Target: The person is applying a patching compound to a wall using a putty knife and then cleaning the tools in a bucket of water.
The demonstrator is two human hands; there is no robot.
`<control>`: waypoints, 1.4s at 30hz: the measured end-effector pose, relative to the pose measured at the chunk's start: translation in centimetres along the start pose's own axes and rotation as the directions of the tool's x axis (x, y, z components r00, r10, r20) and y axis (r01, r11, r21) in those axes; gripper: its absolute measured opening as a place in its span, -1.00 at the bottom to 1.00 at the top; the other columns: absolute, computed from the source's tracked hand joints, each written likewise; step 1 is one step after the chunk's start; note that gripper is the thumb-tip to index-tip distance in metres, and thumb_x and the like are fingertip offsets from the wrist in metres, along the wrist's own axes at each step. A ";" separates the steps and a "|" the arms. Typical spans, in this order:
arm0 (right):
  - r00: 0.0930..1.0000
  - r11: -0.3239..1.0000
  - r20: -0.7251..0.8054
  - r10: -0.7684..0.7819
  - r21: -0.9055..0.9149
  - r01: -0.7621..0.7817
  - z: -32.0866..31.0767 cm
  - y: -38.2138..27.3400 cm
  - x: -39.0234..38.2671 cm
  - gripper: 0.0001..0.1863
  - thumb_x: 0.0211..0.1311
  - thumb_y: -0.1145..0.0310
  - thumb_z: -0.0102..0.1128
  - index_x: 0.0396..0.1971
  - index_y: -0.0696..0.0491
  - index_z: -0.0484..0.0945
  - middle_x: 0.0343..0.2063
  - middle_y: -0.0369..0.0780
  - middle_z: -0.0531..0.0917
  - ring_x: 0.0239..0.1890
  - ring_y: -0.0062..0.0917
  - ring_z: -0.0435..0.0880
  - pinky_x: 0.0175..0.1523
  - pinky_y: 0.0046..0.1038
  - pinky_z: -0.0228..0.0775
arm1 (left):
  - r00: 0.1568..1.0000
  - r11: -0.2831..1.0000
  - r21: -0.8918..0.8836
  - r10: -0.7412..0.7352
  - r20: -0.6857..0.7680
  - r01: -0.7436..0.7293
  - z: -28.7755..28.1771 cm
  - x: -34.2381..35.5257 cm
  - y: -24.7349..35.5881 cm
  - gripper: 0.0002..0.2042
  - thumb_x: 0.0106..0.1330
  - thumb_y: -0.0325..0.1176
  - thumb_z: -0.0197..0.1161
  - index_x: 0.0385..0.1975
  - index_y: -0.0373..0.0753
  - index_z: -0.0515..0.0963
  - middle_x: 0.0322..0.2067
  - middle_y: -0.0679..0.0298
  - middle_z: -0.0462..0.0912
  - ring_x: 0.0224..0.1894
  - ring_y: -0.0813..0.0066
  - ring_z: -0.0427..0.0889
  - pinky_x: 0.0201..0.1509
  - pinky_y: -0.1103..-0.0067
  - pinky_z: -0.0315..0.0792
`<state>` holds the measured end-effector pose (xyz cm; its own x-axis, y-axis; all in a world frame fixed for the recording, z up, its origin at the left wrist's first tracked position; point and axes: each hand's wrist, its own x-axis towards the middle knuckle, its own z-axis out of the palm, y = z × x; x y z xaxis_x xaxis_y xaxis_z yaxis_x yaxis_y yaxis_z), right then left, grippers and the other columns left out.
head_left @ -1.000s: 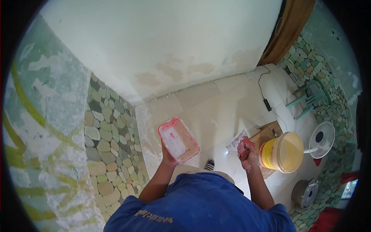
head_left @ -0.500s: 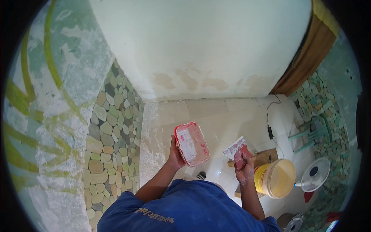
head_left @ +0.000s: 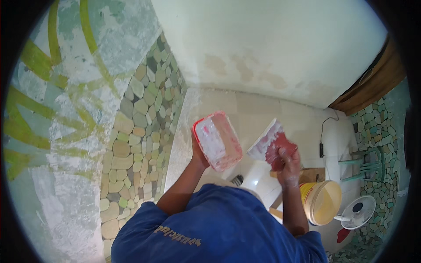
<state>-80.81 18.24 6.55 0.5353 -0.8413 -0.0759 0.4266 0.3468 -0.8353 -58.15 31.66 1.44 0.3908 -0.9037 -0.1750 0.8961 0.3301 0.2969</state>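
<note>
My left hand [head_left: 199, 154] grips the side of a rectangular red-rimmed plastic tub [head_left: 215, 140], which is tilted and smeared with white and pink paste; part of that hand is hidden behind it. My right hand [head_left: 289, 165] is closed on a red putty scraper [head_left: 280, 143] with white paste along its wide blade. The scraper is held beside the tub, to its right, with a gap between them. My thumb lies over the red part of the scraper. Both are held in front of my body, above the pale tiled floor [head_left: 254, 105].
At the right are a yellow bucket [head_left: 326, 201] by a wooden piece [head_left: 313, 174], a white fan [head_left: 357, 212], a green plastic chair [head_left: 364, 162] and a corded black adapter [head_left: 321, 149]. A patched white wall [head_left: 272, 44] stands ahead, a wooden door [head_left: 368, 79] right, a pebbled strip [head_left: 140, 105] left.
Both hands have risen in the picture with the tub and scraper, and the scraper has moved nearer the tub. The view has shifted, showing more of the left wall.
</note>
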 end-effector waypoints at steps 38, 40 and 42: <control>0.750 0.202 0.661 -0.006 -0.734 0.649 26.4 9.1 -12.6 -0.67 0.04 0.45 0.16 -0.12 0.05 0.49 -0.36 -0.09 0.62 -0.37 -0.20 0.62 -0.29 -0.32 0.50 | 0.917 0.831 0.407 0.397 0.042 -0.379 -4.7 -17.0 12.7 -0.09 0.04 0.51 -0.15 0.20 -0.18 0.21 0.15 0.22 0.32 0.17 0.28 0.33 0.21 0.35 0.28; 0.727 0.216 0.687 0.026 -0.714 0.667 26.4 9.6 -13.2 -0.68 0.05 0.45 0.16 -0.12 0.04 0.49 -0.36 -0.11 0.62 -0.37 -0.21 0.63 -0.29 -0.33 0.50 | 0.915 0.848 0.374 0.404 0.001 -0.375 -5.1 -17.0 12.8 -0.08 0.02 0.52 -0.14 0.20 -0.17 0.21 0.15 0.21 0.32 0.17 0.26 0.33 0.20 0.33 0.29; 0.708 0.225 0.704 0.056 -0.700 0.678 26.3 10.0 -13.7 -0.68 0.07 0.44 0.15 -0.12 0.02 0.50 -0.37 -0.13 0.63 -0.37 -0.23 0.63 -0.30 -0.34 0.50 | 0.908 0.837 0.409 0.416 -0.045 -0.363 -4.6 -16.7 12.8 -0.07 0.01 0.52 -0.14 0.21 -0.15 0.20 0.16 0.20 0.32 0.17 0.24 0.33 0.20 0.32 0.30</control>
<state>-64.72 44.09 13.53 0.9162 -0.2842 0.2824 -0.0513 -0.7823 -0.6208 -52.25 52.26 3.82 0.7369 -0.6715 -0.0778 0.5225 0.4926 0.6960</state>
